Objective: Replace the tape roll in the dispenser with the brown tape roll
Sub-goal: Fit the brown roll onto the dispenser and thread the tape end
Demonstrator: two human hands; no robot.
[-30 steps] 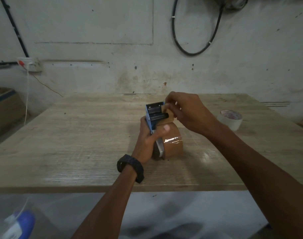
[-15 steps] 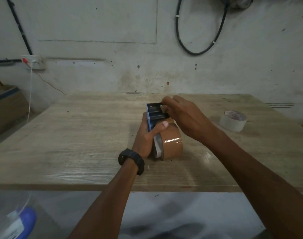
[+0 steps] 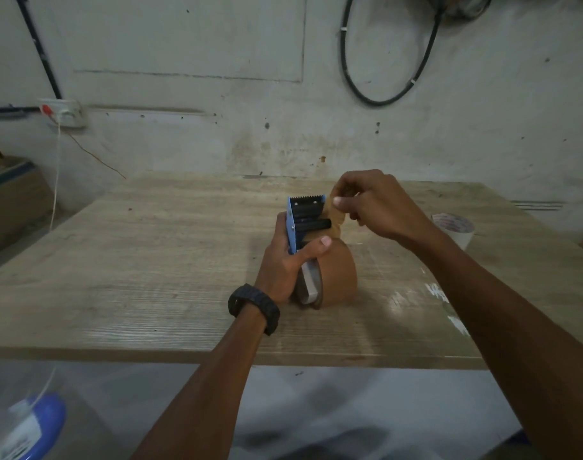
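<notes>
Brown tape roll (image 3: 340, 273): mounted on the dispenser at centre frame, its lower edge on or just above the wooden table (image 3: 150, 277); I cannot tell which.
Dispenser (image 3: 305, 224): blue frame, held upright, serrated cutter at the top, black roller just below it.
Left hand (image 3: 288, 260): I have it wrapped around the dispenser body, thumb laid across the front against the top of the roll, fingers closed behind the frame.
Right hand (image 3: 373, 207): just right of the cutter, thumb and forefinger pinching the free end of the tape (image 3: 335, 210); the other fingers are curled in.
Tape end: a short brown strip rises from the roll, past the right end of the roller, to my pinch.
Old roll (image 3: 454, 229): white tape roll at the right edge of the frame, well apart from the dispenser.
Step in hand: as I judge it, the swap itself is done and I am threading the leading end toward the cutter.
Next move: I would guide the strip in across the roller, flat and unwrinkled, and seat it against the teeth, while the left hand keeps the frame steady.
Watch for: the sticky side folding onto itself or catching my fingertips.
</notes>
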